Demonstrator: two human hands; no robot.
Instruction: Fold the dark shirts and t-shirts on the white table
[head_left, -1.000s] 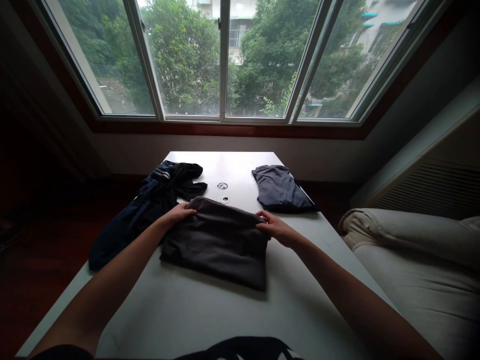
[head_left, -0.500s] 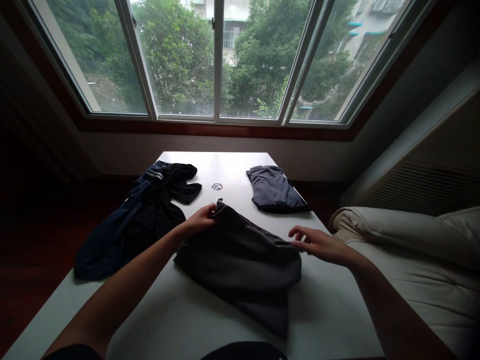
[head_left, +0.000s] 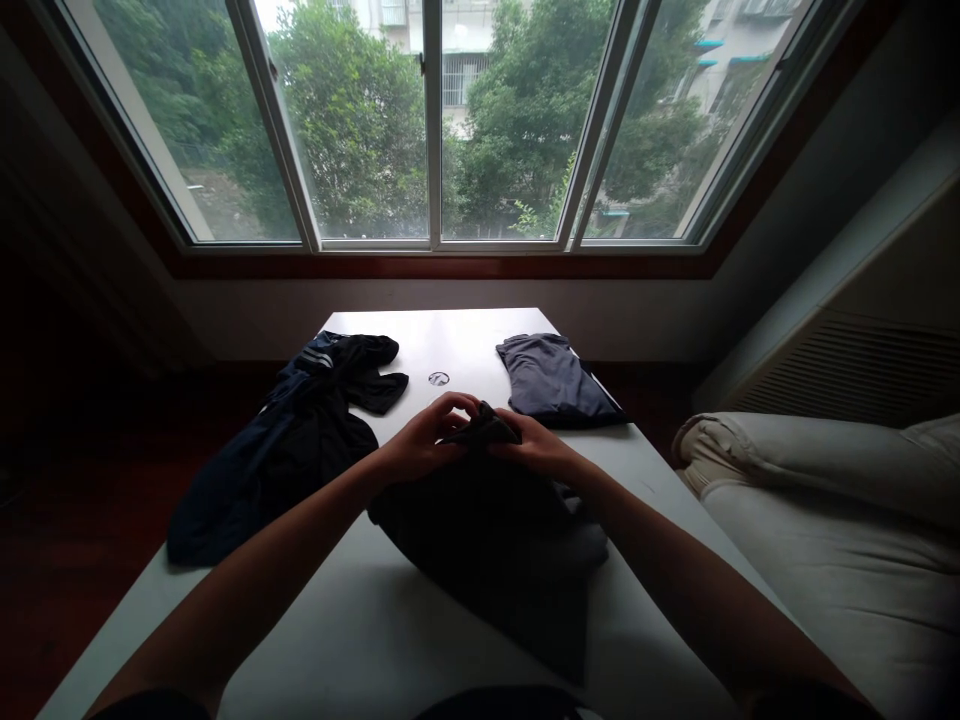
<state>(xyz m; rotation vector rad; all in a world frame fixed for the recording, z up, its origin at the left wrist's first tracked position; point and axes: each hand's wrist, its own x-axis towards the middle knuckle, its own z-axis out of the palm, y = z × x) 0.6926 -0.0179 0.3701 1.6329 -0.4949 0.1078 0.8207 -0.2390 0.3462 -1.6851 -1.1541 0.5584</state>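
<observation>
Charcoal garment (head_left: 487,540) is bunching at its 12 o'clock edge; right hand (head_left: 538,442) is rejoining left hand (head_left: 420,440), both hands' fingers pinching, restoring two-handed hold.

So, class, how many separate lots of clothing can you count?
3: a loose dark heap on the table's left, a folded grey pile at its far right, and a dark garment held in the left hand and right hand. More pieces may be hidden within.

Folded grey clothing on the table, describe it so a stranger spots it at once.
Find the white table below the window. Near its far right corner lies the folded grey clothing. It is paler than the dark garment being held and neater than the rumpled navy clothes at left.
</observation>
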